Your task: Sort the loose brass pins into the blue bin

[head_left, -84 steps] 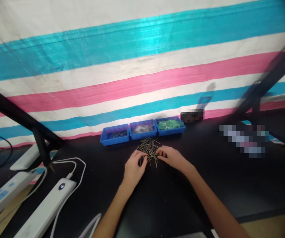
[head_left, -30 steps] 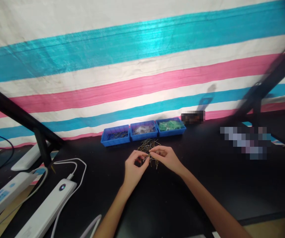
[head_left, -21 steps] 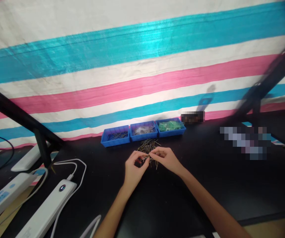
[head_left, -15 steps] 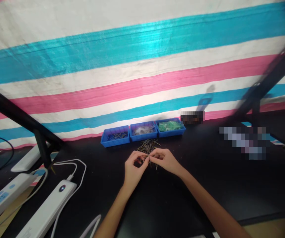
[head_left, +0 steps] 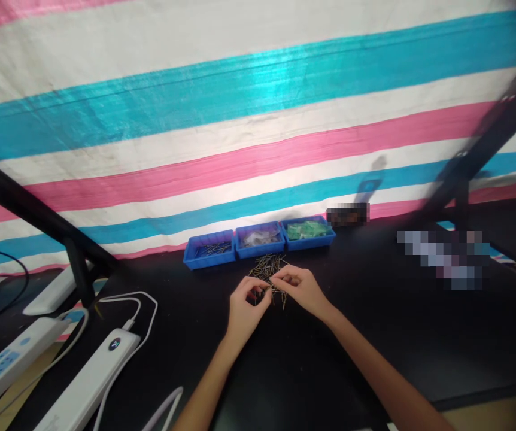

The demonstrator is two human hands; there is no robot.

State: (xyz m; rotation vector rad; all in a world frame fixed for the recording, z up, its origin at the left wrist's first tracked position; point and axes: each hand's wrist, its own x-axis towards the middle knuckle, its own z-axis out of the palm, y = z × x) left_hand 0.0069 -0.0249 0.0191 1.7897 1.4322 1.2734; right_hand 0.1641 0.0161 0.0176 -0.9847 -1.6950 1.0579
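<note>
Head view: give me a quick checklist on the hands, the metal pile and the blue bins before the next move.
1. Both hands at the pile: ok; left hand and right hand are over the near part of the pile of thin metal pieces.
2. Piece secured in the fingertips: cannot tell; too small and partly hidden.
3. Pile fully visible: not ok; the hands cover part of it.
4. Bins upright in a row: ok for left bin, middle bin and right bin.
5. White cable away from the hands: ok; it lies off to the left.
</note>
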